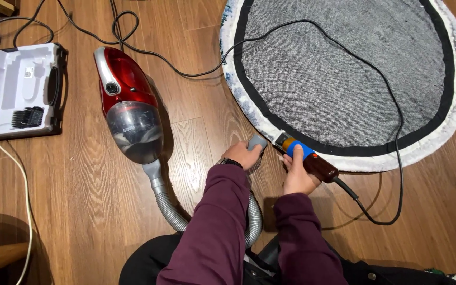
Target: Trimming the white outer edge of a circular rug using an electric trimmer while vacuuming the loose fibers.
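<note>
My left hand (241, 154) grips the grey nozzle (257, 142) of a vacuum hose, held just off the edge of a round rug. A corrugated grey hose (167, 207) loops from it back to a red canister vacuum (127, 103) lying on the wooden floor. My right hand (297, 177) holds a corded trimming tool (307, 158) with a blue band and dark brown body, its tip touching the rug's white fringe. The rug (344, 68) lies upside down, with grey backing and a black border.
The tool's black cable (397, 158) crosses the rug and curls on the floor at right. An open black case with a white moulded insert (19, 89) sits at far left. A white cord (11, 158) runs down the left side. More black cables lie near the top.
</note>
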